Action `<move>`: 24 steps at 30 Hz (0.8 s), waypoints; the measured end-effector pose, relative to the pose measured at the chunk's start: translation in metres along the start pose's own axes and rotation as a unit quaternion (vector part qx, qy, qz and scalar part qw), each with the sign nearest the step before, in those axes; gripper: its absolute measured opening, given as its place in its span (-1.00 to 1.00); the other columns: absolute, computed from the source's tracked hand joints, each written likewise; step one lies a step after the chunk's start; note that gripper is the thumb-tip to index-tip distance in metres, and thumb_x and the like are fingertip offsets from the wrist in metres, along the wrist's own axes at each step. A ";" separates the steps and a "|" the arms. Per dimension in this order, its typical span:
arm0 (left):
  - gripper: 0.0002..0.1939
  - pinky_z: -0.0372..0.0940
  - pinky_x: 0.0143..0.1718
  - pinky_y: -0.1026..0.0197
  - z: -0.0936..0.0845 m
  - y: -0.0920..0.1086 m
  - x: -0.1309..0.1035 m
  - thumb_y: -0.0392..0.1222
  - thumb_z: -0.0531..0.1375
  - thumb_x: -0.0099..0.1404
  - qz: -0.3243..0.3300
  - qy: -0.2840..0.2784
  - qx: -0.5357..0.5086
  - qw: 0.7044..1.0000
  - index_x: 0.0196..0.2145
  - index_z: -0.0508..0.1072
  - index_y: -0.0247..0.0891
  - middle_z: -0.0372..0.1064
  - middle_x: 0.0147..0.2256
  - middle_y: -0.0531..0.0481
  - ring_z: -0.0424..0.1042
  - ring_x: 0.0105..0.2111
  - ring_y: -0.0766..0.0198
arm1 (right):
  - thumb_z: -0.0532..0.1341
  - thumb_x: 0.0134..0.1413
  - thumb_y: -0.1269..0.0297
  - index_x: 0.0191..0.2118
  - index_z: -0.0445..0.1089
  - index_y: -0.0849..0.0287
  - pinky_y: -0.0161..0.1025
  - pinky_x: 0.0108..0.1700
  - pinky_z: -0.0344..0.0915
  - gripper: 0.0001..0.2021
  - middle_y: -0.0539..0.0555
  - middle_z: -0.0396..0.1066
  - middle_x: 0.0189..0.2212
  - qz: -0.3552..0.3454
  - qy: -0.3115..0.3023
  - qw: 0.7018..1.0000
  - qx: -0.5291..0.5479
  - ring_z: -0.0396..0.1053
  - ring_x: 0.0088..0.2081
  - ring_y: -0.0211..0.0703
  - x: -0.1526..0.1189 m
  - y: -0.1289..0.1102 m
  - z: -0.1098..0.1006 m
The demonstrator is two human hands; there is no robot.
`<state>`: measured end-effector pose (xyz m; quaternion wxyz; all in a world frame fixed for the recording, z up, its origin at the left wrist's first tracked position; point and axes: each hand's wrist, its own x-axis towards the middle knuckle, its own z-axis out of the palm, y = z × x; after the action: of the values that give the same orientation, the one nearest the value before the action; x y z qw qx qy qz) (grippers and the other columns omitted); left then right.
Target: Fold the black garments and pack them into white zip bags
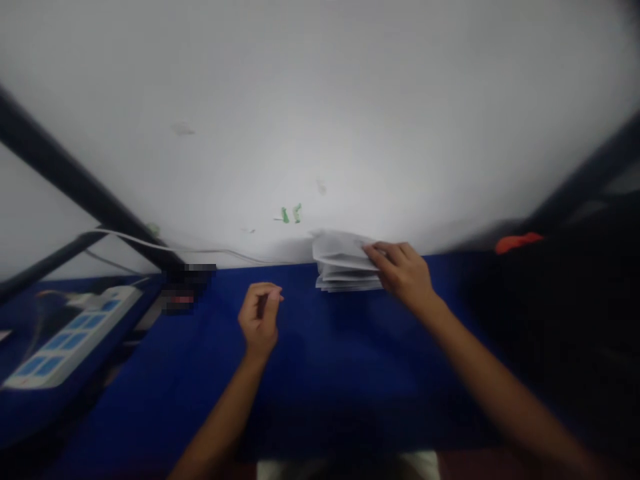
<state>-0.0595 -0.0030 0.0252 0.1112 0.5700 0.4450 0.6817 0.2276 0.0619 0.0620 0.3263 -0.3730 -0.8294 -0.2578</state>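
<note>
A stack of thin white folded sheets (343, 263) stands on the blue surface (320, 360), close to the wall. My right hand (405, 273) is at the stack's right side, with thumb and fingers closed on the top sheet. To the left, my left hand (260, 317) is held above the blue surface, apart from the stack. Its fingers curl in to the thumb, and whatever may be between the fingertips is too small to make out.
A white power strip (73, 340) with blue sockets lies at the left. A white cable (200, 251) runs along the wall (350, 120). Dark bars slope at both sides. An orange item (517, 243) rests on dark material at the right.
</note>
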 end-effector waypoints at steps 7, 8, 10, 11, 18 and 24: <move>-0.83 0.27 -0.28 0.23 0.012 -0.021 -0.016 -0.13 0.13 0.35 -0.058 -0.170 0.025 0.983 -0.35 0.41 -0.27 0.34 -0.38 0.01 0.34 -0.37 0.30 | 0.07 0.22 0.50 0.20 0.27 0.24 -0.03 0.00 0.26 -0.57 0.23 0.36 0.11 -0.045 -0.134 0.990 0.006 0.30 0.01 0.08 -0.018 0.031 0.060; -0.81 0.26 -0.28 0.23 0.014 -0.023 -0.018 -0.12 0.12 0.36 -0.061 -0.192 0.031 0.979 -0.35 0.40 -0.27 0.33 -0.39 0.01 0.34 -0.37 0.30 | 0.06 0.25 0.46 0.19 0.27 0.24 -0.02 0.01 0.26 -0.59 0.23 0.36 0.11 -0.052 -0.144 0.988 0.013 0.30 0.02 0.09 -0.022 0.032 0.065; -0.79 0.25 -0.28 0.24 0.018 -0.025 -0.022 -0.11 0.11 0.36 -0.065 -0.232 0.041 0.970 -0.37 0.39 -0.27 0.32 -0.40 0.02 0.32 -0.38 0.31 | 0.04 0.30 0.37 0.20 0.25 0.23 0.00 0.03 0.25 -0.61 0.23 0.36 0.11 -0.057 -0.156 0.986 0.034 0.30 0.05 0.10 -0.028 0.035 0.070; -0.79 0.25 -0.29 0.24 0.019 -0.026 -0.024 -0.11 0.11 0.37 -0.067 -0.249 0.044 0.965 -0.37 0.39 -0.27 0.32 -0.40 0.03 0.32 -0.39 0.31 | 0.04 0.31 0.32 0.21 0.24 0.23 0.01 0.05 0.25 -0.61 0.23 0.36 0.11 -0.055 -0.156 0.985 0.047 0.30 0.06 0.10 -0.029 0.035 0.070; -0.78 0.24 -0.30 0.26 0.027 -0.031 -0.036 -0.09 0.09 0.38 -0.107 -0.331 0.072 0.935 -0.35 0.38 -0.26 0.33 -0.41 0.04 0.32 -0.39 0.32 | 0.09 0.27 0.24 -0.15 0.42 0.23 -0.02 -0.06 0.27 -0.78 0.27 0.47 -0.18 0.021 -0.083 0.979 0.184 0.37 -0.12 0.04 -0.040 -0.004 0.040; -0.81 0.24 -0.28 0.22 0.032 -0.035 -0.047 -0.09 0.09 0.37 -0.081 -0.451 0.130 0.879 -0.31 0.41 -0.23 0.37 -0.36 0.02 0.35 -0.35 0.27 | 0.03 0.32 0.14 -0.58 0.18 0.16 -0.35 -0.51 0.07 -0.58 -0.06 0.23 -0.64 0.180 -0.257 0.857 0.408 0.18 -0.59 -0.32 -0.070 -0.062 0.029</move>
<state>-0.0292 0.0018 -0.0337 0.2796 0.7869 0.4762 0.2754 0.2040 0.0131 -0.0200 0.2654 -0.4022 -0.8329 0.2721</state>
